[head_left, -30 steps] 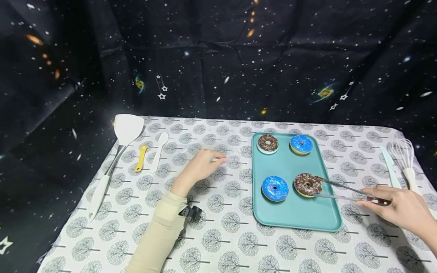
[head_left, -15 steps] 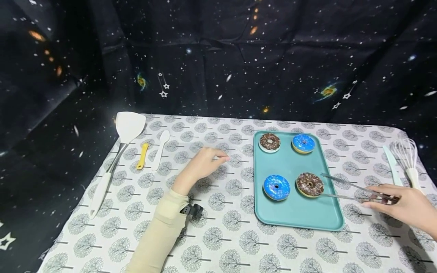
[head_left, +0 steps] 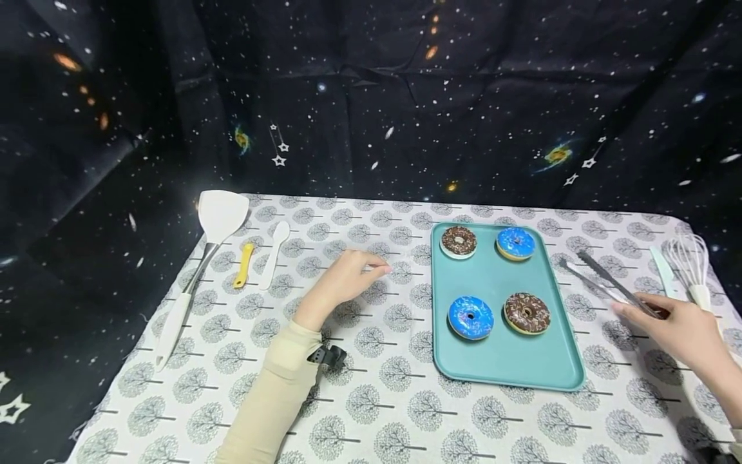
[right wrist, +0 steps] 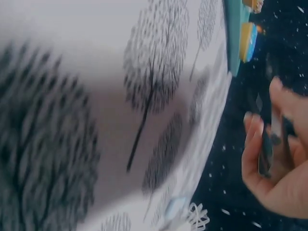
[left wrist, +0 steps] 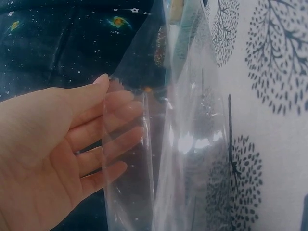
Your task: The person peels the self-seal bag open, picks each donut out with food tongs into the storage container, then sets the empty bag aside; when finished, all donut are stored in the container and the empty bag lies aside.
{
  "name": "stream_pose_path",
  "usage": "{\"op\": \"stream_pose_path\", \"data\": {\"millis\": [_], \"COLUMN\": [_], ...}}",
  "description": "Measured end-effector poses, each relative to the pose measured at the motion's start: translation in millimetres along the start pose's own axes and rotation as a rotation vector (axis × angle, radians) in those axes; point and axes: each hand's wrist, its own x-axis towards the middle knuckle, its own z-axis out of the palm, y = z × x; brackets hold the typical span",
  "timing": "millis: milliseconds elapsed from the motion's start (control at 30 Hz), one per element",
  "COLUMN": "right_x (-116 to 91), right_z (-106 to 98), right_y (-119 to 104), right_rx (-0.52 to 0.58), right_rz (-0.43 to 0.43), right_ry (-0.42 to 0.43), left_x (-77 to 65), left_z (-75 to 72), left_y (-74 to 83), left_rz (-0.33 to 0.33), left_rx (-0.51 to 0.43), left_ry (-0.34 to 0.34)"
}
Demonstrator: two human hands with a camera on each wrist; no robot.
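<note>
My left hand (head_left: 348, 280) pinches the edge of a clear plastic bag (left wrist: 187, 144) between thumb and fingers, left of the tray; the bag barely shows in the head view. Beyond the tray's right edge, my right hand (head_left: 684, 328) holds metal tongs (head_left: 610, 280), their tips apart with nothing between them. On the teal tray (head_left: 504, 364) lie a blue doughnut (head_left: 476, 327) and a chocolate one (head_left: 532, 317) nearer me. Farther back are another chocolate doughnut (head_left: 451, 240) and another blue doughnut (head_left: 511, 240).
At the left lie a white-handled turner (head_left: 223, 216), a yellow-handled small utensil (head_left: 243, 265) and a white spoon (head_left: 274, 254). A whisk (head_left: 690, 261) and a pale green knife (head_left: 663, 270) lie at the right. A dark starry cloth (head_left: 371, 129) hangs behind the table.
The tongs have let go of the near chocolate doughnut, leaving it on the tray. My right hand has drawn them back rightward and off the tray. My left hand stays in place.
</note>
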Motion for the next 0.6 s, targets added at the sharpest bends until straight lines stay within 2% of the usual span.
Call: {"op": "stream_pose_path", "data": {"millis": [100,267,367,500,600], "right_x": [7,11,12,11,10], "right_z": [5,14,16,19,21], "right_y": [-5,-8,-11,-17,-21], "right_rx": [0.011,-0.001,-0.023,-0.045,-0.083], "right_rz": [0.032,0.072,0.053,-0.018,-0.032], "right_ry": [0.005,-0.035,-0.080,-0.139,-0.167], "left_x": [0.5,0.7,0.4,0.0,-0.4], "left_z": [-1.8,0.4,0.3,-0.4,-0.1], "left_y": [-0.4,-0.4,-0.5,-0.8,-1.0], "left_rz": [-0.005,-0.005,-0.007,-0.009,-0.006], "left_rx": [-0.003,-0.001,0.005,0.005,0.003], "left_ry": [-0.003,-0.007,-0.009,-0.005,-0.004]}}
